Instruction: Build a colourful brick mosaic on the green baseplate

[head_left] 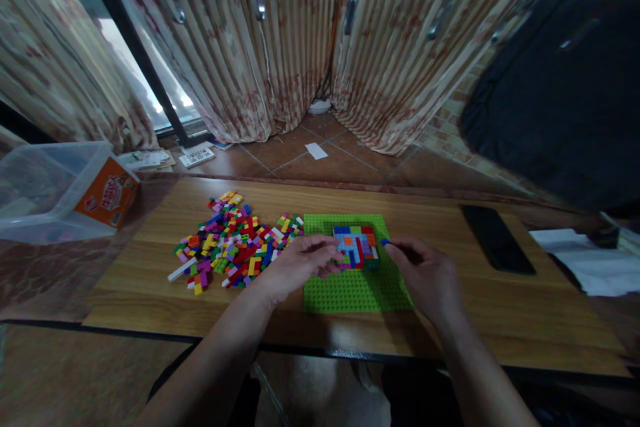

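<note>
A green studded baseplate (345, 297) lies on the wooden table, carrying a rectangular build of multicoloured toy bricks (357, 247). At the left side of this build is my left hand (305, 259), its fingers stretched out and apart with nothing seen in them. The fingertips overlap the build's left edge; whether they touch it I cannot tell. Just right of the build, my right hand (425, 273) pinches a small blue brick (385, 241) between thumb and forefinger, over the plate's right part. My right hand's other fingers are partly hidden.
A loose heap of coloured bricks (235, 240) spreads over the table's left part. On the right lies a black phone (497, 239), with white papers (590, 260) beyond it. A clear plastic bin (55, 193) with an orange label stands left; striped curtains (290, 47) hang behind.
</note>
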Available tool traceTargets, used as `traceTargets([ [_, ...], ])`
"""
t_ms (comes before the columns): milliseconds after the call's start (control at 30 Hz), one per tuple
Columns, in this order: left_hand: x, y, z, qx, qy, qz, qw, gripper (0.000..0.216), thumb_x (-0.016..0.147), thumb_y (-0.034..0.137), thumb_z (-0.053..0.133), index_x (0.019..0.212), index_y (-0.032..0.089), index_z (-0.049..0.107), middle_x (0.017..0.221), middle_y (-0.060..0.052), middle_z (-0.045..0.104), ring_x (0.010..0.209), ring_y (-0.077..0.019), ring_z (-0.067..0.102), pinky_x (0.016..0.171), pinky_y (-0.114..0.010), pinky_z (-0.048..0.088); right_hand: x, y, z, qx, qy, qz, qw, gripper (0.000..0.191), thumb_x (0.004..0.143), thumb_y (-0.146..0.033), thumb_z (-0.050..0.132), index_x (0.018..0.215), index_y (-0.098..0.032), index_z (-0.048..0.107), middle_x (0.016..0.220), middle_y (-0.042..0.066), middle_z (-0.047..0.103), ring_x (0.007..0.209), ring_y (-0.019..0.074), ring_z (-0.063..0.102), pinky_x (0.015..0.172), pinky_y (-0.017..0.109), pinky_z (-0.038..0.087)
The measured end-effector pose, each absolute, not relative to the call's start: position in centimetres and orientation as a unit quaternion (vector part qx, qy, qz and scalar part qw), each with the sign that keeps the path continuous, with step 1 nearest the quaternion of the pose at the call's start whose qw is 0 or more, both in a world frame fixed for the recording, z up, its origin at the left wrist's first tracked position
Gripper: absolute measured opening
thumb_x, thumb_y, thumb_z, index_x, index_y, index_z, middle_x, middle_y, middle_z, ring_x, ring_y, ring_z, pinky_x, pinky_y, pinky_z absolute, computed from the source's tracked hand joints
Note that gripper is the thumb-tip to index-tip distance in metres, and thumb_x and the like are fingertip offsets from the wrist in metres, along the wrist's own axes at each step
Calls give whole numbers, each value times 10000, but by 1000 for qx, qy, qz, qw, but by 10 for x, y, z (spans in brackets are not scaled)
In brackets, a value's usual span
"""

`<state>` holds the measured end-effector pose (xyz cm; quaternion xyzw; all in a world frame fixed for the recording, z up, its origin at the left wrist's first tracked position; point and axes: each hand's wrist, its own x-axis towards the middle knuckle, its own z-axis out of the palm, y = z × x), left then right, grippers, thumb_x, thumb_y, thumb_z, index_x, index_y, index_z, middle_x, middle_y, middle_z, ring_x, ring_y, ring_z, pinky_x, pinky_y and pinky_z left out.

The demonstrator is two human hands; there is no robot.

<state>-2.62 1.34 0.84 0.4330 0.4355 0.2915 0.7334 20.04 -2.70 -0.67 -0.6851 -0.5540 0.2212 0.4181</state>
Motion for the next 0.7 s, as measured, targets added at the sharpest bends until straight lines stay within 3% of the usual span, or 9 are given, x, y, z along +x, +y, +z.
traceTargets([
  [200,-26,17,7,428,472,291,714,230,774,269,711,960,137,682,877,-68,730,678,-122,647,642,-249,449,197,-26,-10,-724,-553,195,364,235,783,-436,621,814,-225,722,741,44,728,652,213,656,622,336,487],
  [700,-26,16,3,448,464,282,710,183,800,223,661,959,135,682,804,-35,709,659,-101,614,680,-259,449,187,-21,-17,-691,-578,210,380,314,747,-499,671,830,-202,728,783,64,735,671,208,659,647,339,504],
])
